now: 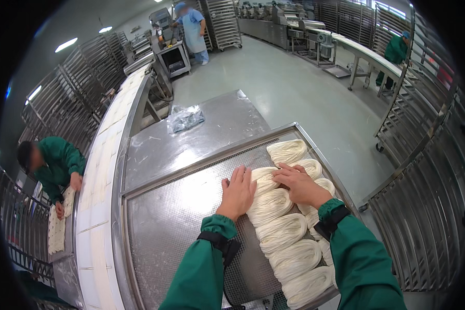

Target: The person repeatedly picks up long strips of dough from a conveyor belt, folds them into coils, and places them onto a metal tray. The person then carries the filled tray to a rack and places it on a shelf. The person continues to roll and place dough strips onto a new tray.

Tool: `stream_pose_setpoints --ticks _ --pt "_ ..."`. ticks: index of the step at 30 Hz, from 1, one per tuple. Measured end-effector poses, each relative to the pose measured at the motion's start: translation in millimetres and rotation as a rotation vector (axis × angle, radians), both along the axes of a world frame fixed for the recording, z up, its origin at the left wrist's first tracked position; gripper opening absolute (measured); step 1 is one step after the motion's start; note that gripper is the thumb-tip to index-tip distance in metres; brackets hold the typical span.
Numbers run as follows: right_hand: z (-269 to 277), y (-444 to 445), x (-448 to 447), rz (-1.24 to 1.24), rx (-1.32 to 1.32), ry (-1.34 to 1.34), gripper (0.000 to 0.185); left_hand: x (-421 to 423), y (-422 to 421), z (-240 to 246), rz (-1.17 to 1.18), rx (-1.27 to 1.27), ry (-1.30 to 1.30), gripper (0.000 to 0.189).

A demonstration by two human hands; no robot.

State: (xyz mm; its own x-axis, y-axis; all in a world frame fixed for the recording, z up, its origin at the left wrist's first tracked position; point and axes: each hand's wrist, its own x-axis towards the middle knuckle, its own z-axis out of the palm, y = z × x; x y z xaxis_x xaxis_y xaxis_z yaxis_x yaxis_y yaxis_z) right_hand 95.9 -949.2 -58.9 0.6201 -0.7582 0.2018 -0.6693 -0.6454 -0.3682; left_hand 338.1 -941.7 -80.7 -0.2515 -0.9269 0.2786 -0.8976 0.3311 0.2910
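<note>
My left hand [238, 192] lies flat against the left end of a folded bundle of pale noodles [265, 177], thumb apart from the fingers. From the other side, the fingertips of my right hand [300, 185] touch the same bundle's right end. The bundle rests on a metal mesh tray [166, 232] between both hands, and neither hand is closed around it. Nearer to me, more noodle bundles [281, 232] run in a row along the tray. A second row [286, 151] follows the right rim, partly hidden under my right hand and forearm.
Left of the tray runs a conveyor [97, 217] carrying noodle sheets. Beyond the tray, a plastic bag [186, 118] lies on a steel table [224, 116]. Rack carts [414, 224] stand at right. A co-worker in green [58, 166] handles noodles across the conveyor; others stand farther back.
</note>
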Motion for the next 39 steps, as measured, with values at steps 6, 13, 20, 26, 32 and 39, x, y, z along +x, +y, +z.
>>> stream_pose_setpoints --ticks 6,13,20,26,32,39 --pt "-6.9 -10.5 -14.8 0.135 0.004 -0.089 0.039 31.6 25.8 -16.7 0.083 0.112 -0.117 0.059" --pt "12.0 45.1 -38.4 0.000 0.005 -0.120 0.052 256.4 234.9 12.7 0.694 -0.311 0.152 0.062" --pt "3.8 72.3 -16.7 0.054 0.066 -0.123 0.053 402.8 565.5 45.6 1.512 0.631 -0.018 0.129" --pt "16.1 99.3 55.4 0.177 0.039 -0.135 0.051 362.6 679.8 3.5 1.306 0.504 -0.213 0.035" --pt "58.3 138.6 108.9 0.297 0.053 -0.156 0.049 328.2 696.4 61.2 1.441 0.031 0.464 0.026" --pt "144.2 175.2 192.6 0.468 0.108 -0.196 0.049 301.4 513.8 242.7 0.902 0.245 0.304 0.036"
